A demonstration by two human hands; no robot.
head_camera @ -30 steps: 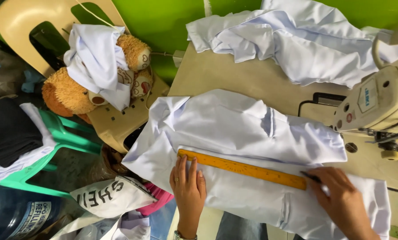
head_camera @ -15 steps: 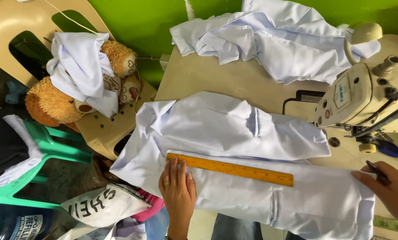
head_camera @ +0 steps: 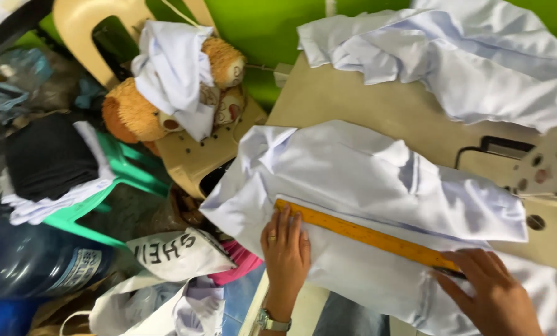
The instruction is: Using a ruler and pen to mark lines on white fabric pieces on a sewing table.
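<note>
A white shirt (head_camera: 353, 180) lies spread on the beige sewing table (head_camera: 378, 106). Across its lower part rests a long yellow ruler (head_camera: 365, 235), slanting down to the right. My left hand (head_camera: 286, 255) lies flat on the cloth with its fingertips against the ruler's left end; it wears a ring and a wristwatch. My right hand (head_camera: 493, 292) presses on the ruler's right end, and something dark shows under its fingers that I cannot make out.
More white garments (head_camera: 465, 56) are heaped at the table's far side. A sewing machine (head_camera: 555, 168) stands at the right edge. To the left are a beige plastic chair (head_camera: 194, 152) with a stuffed bear (head_camera: 135, 115), a green stool (head_camera: 126, 171) with dark cloth, and bags on the floor.
My right hand has come back from the right edge onto the ruler's right end. My left hand has stayed at the left end. The view has shifted slightly.
</note>
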